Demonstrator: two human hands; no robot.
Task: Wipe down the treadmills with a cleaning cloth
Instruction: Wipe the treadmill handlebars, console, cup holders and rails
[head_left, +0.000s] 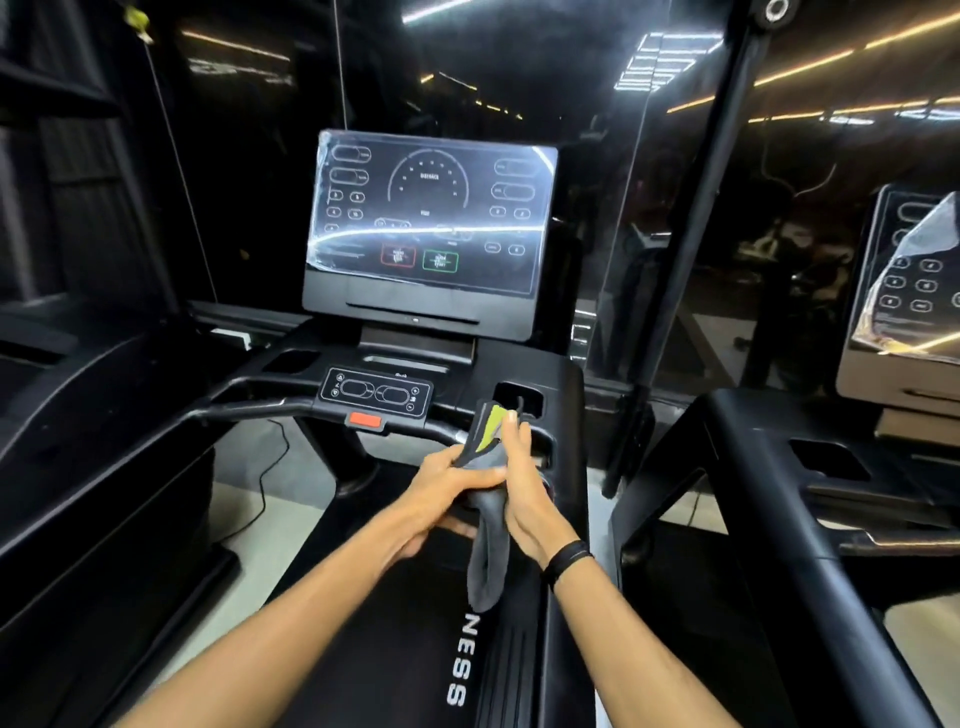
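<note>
- Cleaning cloth (488, 551): a dark grey cloth with a yellow-green patch near its top, held in the air between both hands, above the running belt (395, 639) and just in front of the right end of the front handlebar (249, 410).
- Its long axis runs nearly upright: the top end pokes up past the fingertips towards the console, and the lower end hangs free as a loop below the wrists.
- Left hand (441, 483): fingers curled round the middle of the cloth from the left side, thumb on top, gripping it.
- Right hand (524, 483): fingers fairly straight and pointing up along the right side of the cloth, pressed against it (a dark band sits on this wrist); whether the thumb wraps behind the cloth cannot be seen.
- Treadmill: the nearest surfaces lie straight ahead of the hands. The handlebar and the small control panel (375, 394) with its red stop key (365, 420) sit forward and slightly left; the right cup recess (517, 399) is just beyond the cloth's top end.
- The large display screen (431, 213) stands higher and farther off, under a shiny film.
- A second treadmill (810, 467) stands to the right, well apart.
- Judgement: the cloth seems to be in the middle of folding or bunching, with wiping not yet begun; the right hand lies nearer the console's right side, so a forward reach suits it.
</note>
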